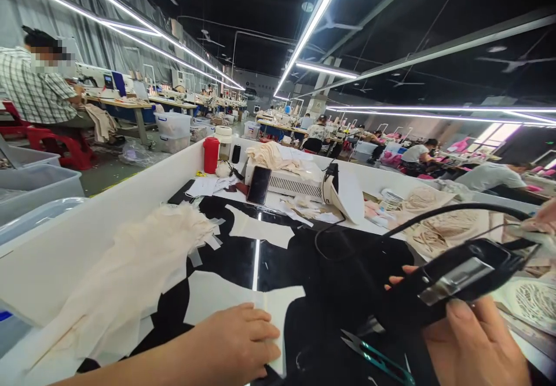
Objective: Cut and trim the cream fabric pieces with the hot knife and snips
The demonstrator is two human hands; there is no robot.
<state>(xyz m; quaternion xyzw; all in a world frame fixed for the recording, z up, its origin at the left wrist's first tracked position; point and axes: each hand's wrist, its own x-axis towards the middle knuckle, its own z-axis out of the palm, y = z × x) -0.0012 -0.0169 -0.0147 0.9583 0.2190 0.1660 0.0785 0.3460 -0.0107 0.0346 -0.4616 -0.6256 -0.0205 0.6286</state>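
Note:
My left hand (pixel 234 345) lies with its fingers stretched out on a white cut fabric piece (pixel 212 296) on the glossy black tabletop (pixel 330 293). My right hand (pixel 482 339) is wrapped round a black corded hand tool (pixel 452 282) with a shiny metal plate on its side. The tool is held above the table, and its exact kind I cannot make out. Below it lie teal thread snips (pixel 377 357). Farther back on the black surface rests a second white fabric piece (pixel 260 228). A pile of thin cream fabric pieces (pixel 134 258) spreads at the left.
A white ledge (pixel 108 201) borders the table. At the back stand a red cup (pixel 211 154), a phone (pixel 259 185) and a cream vented box (pixel 286 184). Looped cream pieces (pixel 452 232) lie on the right. A person in a checked shirt (pixel 35 88) sits left.

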